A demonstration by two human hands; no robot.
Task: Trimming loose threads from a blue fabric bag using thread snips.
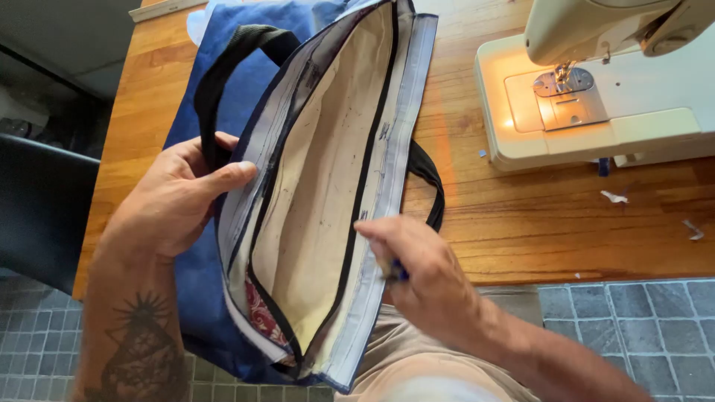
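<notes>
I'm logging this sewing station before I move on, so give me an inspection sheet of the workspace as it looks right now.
Surface: wooden table, lit near the machine.
Job's things: blue fabric bag held open, pale lining showing, black handles; a patterned red piece shows inside its lower end.
Clutter: small scraps on the wood near the sewing machine.
Hands: left hand grips the bag's left edge and handle; right hand rests at the right edge, its fingers closed on a small dark blue object, kind unclear.
Cables: nothing seen.
Surroundings: grey tiled floor, dark chair on the left, a pale strip at the table's far edge.
</notes>
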